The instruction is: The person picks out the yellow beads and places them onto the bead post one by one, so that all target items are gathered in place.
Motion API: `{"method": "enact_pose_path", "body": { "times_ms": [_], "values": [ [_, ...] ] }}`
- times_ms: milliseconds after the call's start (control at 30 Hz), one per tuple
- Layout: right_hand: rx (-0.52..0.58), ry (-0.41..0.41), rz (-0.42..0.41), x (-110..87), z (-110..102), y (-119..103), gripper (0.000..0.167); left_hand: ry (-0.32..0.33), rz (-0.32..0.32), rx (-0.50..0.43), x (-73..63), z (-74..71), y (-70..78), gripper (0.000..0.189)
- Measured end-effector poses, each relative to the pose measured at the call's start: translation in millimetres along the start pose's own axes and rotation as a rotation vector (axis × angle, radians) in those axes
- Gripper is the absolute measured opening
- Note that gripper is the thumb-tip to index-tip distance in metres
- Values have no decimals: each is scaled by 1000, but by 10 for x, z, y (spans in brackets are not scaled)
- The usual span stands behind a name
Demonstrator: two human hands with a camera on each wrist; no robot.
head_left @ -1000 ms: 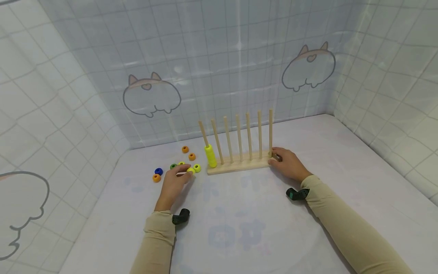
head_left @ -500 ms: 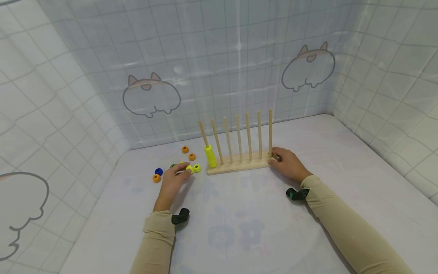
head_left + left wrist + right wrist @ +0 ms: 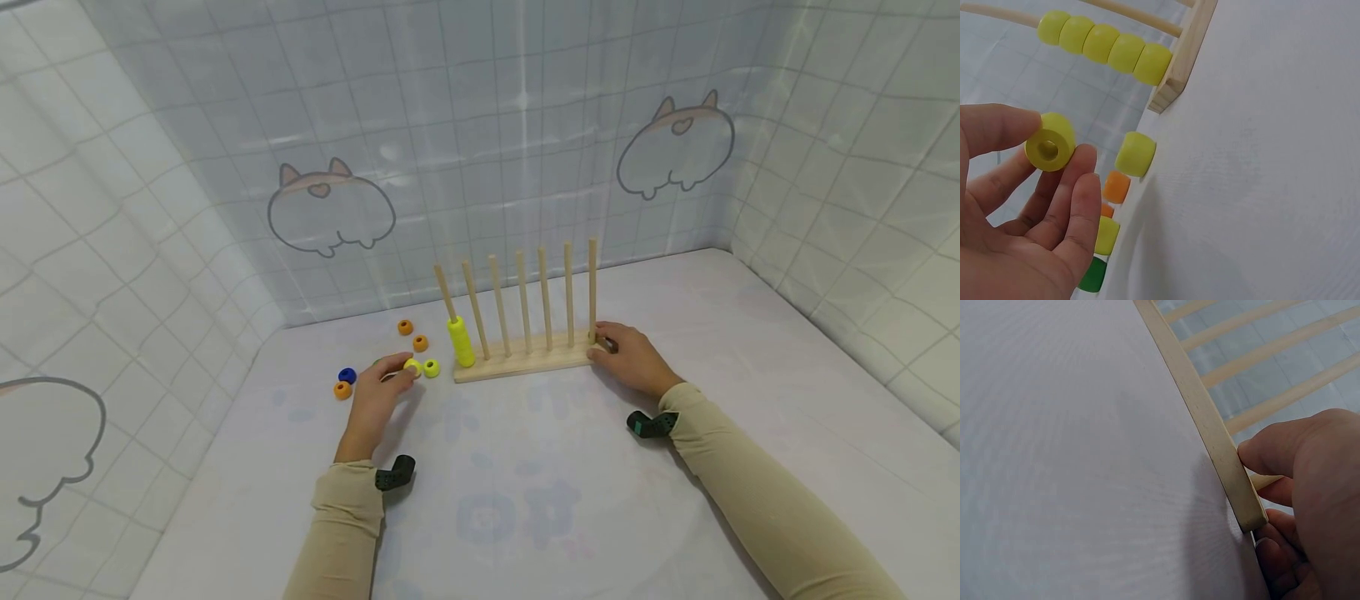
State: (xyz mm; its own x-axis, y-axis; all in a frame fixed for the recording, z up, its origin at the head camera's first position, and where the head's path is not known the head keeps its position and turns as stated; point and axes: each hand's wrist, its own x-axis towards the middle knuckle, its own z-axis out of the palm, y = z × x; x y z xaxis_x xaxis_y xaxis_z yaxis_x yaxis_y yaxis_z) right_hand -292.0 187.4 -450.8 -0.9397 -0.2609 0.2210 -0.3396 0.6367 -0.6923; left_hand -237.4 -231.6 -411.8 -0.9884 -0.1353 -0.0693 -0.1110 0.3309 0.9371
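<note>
My left hand [image 3: 372, 408] pinches a yellow bead [image 3: 412, 367] between thumb and fingers. In the left wrist view the held bead [image 3: 1047, 153] turns its hole towards the camera. Just right of that hand, a loose yellow bead [image 3: 431, 368] lies on the table. A wooden peg rack [image 3: 536, 361] stands beyond, with a row of upright pegs. Its leftmost peg bears a stack of several yellow beads [image 3: 461, 343]; the other pegs are bare. My right hand [image 3: 637, 362] grips the base's right end, its thumb [image 3: 1266, 450] against the base in the right wrist view.
Two orange beads [image 3: 412, 335] lie behind my left hand. A blue bead [image 3: 347, 376] and an orange bead [image 3: 342, 390] sit left of it. The left wrist view also shows a green bead [image 3: 1094, 275] and another yellow bead [image 3: 1107, 235]. Tiled-pattern walls enclose the table [image 3: 525, 500].
My left hand has drawn slightly left with the yellow bead, away from the loose yellow one. It now covers the green bead and another yellow bead in the head view. The right hand stays still.
</note>
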Motion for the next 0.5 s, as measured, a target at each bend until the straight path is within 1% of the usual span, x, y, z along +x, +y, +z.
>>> {"method": "enact_pose_path", "body": {
  "times_ms": [233, 500],
  "values": [
    [-3, 1, 3, -2, -3, -4, 50, 6, 5, -10, -11, 11, 20, 46],
    [-6, -3, 15, -5, -4, -12, 49, 17, 8, -46, 1, 27, 24, 45]
  ]
}}
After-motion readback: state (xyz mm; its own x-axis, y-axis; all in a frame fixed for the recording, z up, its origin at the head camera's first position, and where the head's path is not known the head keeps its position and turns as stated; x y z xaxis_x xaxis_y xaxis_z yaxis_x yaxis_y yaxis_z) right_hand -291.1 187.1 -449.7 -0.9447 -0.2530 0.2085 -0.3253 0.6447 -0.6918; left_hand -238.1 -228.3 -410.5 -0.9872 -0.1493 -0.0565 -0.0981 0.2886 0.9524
